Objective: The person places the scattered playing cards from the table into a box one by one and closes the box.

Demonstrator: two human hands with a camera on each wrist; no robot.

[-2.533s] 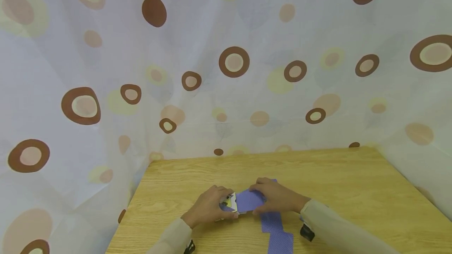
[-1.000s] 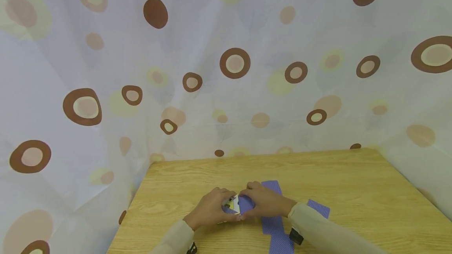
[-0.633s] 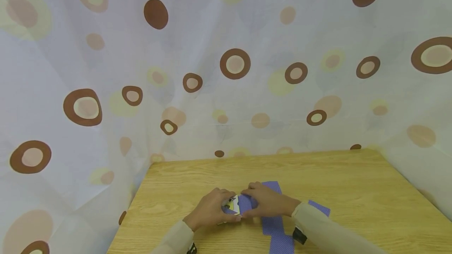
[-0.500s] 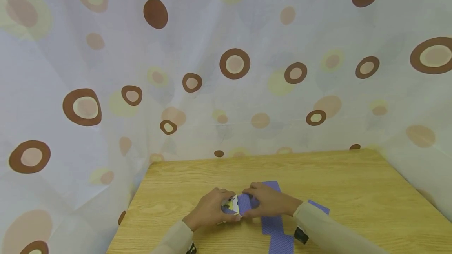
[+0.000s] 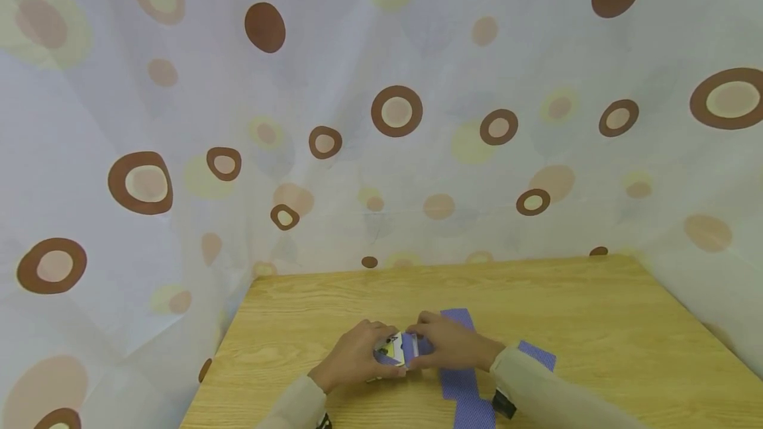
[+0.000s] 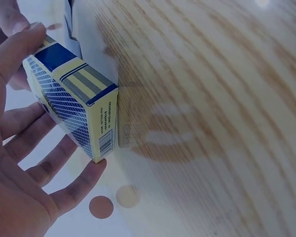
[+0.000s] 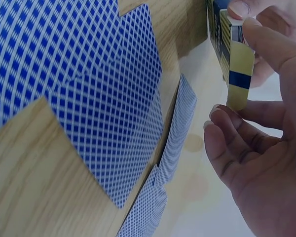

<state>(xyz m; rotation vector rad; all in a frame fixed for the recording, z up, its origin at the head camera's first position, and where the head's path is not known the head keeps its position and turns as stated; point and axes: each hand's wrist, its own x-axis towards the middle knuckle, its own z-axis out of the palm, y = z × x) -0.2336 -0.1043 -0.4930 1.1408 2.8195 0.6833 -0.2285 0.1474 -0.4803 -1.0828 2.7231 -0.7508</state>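
Observation:
A playing-card box with yellow edges and a blue patterned face is gripped in my left hand, thumb on one edge and fingers along the other. Its open end faces my right hand. There, in the right wrist view, a yellow flap with a dark blue band stands out from the box. My right thumb lies at the flap's upper end and fingertips meet its lower end. A small strip of the cards' edges shows inside the opening.
Blue-checked playing cards lie face down in an overlapping line beneath and beside my right hand. Another card lies farther right, partly behind the sleeve. The wooden table meets a dotted curtain at the back and sides.
The cards at the box's mouth have slid left into it, my right hand moving left with them. The box's flap now shows there. A card under the right sleeve has come into view.

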